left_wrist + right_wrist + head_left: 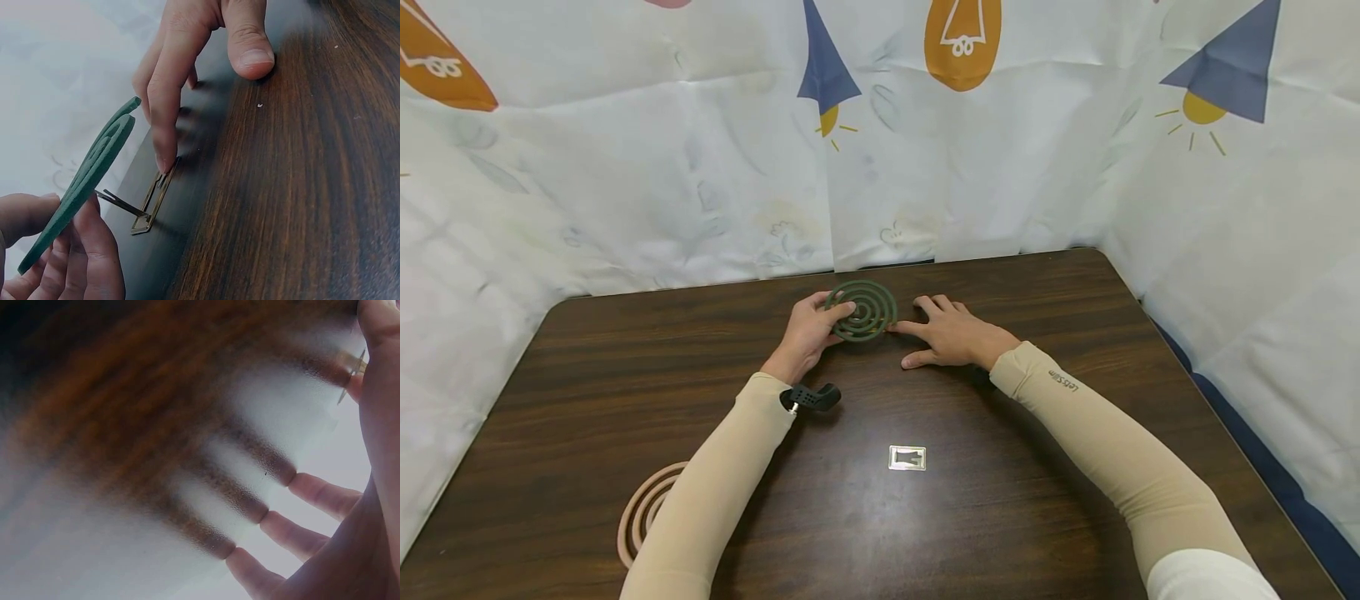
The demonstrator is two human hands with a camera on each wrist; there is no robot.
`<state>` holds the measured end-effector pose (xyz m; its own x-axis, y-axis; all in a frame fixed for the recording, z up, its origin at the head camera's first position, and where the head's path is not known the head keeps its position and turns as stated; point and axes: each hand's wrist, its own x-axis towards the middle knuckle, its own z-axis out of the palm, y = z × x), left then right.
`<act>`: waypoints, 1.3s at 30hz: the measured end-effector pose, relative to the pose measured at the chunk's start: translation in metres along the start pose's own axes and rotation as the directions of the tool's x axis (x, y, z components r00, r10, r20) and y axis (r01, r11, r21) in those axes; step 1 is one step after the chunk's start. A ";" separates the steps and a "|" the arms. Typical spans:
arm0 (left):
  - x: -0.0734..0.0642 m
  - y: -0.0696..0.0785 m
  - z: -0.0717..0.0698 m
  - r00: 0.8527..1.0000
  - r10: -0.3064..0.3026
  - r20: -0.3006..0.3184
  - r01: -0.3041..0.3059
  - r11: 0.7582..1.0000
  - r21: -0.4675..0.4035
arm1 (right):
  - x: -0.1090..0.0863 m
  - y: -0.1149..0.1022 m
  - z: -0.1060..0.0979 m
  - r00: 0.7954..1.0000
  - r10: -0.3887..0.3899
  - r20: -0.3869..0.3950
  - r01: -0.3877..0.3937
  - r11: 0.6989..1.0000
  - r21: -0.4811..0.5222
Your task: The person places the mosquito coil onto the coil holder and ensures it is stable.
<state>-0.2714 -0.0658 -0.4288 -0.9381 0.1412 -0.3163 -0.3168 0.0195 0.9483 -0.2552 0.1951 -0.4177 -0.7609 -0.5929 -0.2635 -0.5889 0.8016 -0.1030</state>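
A green mosquito coil [863,310] is in my left hand [808,333], near the far edge of the table. The thumb lies on its upper face, with other fingers underneath. In the left wrist view the coil [84,184] appears edge-on and tilted, above a small metal coil stand [142,222] with a raised prong. The prong's tip is close to the coil; whether they touch I cannot tell. My right hand [955,335] has its fingers spread, fingertips on the tabletop, and its index fingertip presses the far end of the stand's frame.
A second metal coil stand [907,458] lies flat near the table's middle. A pinkish-tan coil [628,533] lies at the lower left, partly hidden by my left sleeve. Behind the dark wooden table [587,375] hangs a white printed cloth [737,167].
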 end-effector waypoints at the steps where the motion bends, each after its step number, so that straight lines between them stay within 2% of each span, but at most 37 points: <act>1: 0.000 0.000 0.000 1.000 0.000 0.000 0.000 1.000 0.000 | 0.000 0.000 0.000 1.000 -0.001 0.000 0.001 1.000 0.002; 12: 0.003 -0.002 0.003 1.000 0.007 0.011 -0.007 1.000 0.000 | -0.001 0.000 -0.001 1.000 -0.010 -0.004 0.010 1.000 0.008; 39: 0.012 -0.002 0.005 1.000 -0.022 0.021 0.022 1.000 -0.013 | -0.001 0.001 -0.001 1.000 -0.006 0.015 0.006 1.000 -0.016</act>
<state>-0.2816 -0.0594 -0.4341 -0.9278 0.1612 -0.3365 -0.3394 0.0097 0.9406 -0.2549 0.1963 -0.4168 -0.7535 -0.5964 -0.2767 -0.5978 0.7967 -0.0895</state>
